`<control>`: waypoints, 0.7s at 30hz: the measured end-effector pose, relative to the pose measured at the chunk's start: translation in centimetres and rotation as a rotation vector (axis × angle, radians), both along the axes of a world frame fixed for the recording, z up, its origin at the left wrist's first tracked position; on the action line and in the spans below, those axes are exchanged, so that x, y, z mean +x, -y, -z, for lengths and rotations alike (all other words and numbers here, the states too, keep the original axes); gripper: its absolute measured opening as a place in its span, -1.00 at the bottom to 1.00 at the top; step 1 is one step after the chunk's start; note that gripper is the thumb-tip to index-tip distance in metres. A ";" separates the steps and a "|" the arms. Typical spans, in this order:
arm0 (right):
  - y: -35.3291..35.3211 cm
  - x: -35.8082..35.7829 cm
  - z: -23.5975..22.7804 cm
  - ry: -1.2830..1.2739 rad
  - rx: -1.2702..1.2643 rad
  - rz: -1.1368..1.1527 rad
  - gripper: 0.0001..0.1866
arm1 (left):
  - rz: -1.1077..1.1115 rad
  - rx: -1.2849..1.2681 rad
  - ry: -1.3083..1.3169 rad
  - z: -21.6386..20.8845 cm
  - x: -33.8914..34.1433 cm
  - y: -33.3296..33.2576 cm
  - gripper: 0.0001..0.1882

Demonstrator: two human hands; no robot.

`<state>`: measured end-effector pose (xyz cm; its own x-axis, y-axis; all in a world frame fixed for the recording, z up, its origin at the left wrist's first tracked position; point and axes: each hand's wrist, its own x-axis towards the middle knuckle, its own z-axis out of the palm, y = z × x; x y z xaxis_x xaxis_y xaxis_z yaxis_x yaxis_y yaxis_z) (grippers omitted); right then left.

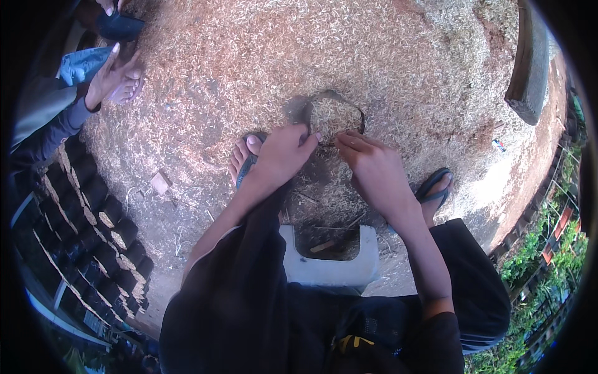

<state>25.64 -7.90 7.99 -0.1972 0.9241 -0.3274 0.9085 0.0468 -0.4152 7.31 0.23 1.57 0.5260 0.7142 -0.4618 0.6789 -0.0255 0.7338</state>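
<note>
A thin dark loop, spread open as we look down on it
We see the dark loop (333, 95) as a rounded, slightly uneven ring, its far edge arched away from us, its right side a narrow dark line and its left side broader and greyer. Pale, flaky bits show through the middle; we cannot tell whether they lie inside it or beneath it. Its near edge, mostly covered, runs between the left hand (288, 149) and the right hand (370, 159), at the fingertips of both
</note>
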 end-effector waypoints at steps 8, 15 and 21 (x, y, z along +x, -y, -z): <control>-1.0 -0.5 1.5 0.062 -0.136 -0.034 -0.56 | -0.151 -0.189 0.239 1.4 -0.1 0.7 -0.64; -1.9 -0.6 1.0 -0.011 0.088 -0.033 -0.51 | -0.129 -0.421 0.343 1.8 -0.4 1.5 -0.70; -2.2 -1.7 2.0 0.035 0.111 -0.059 -0.51 | -0.103 -0.365 0.379 2.1 -0.6 1.2 -0.72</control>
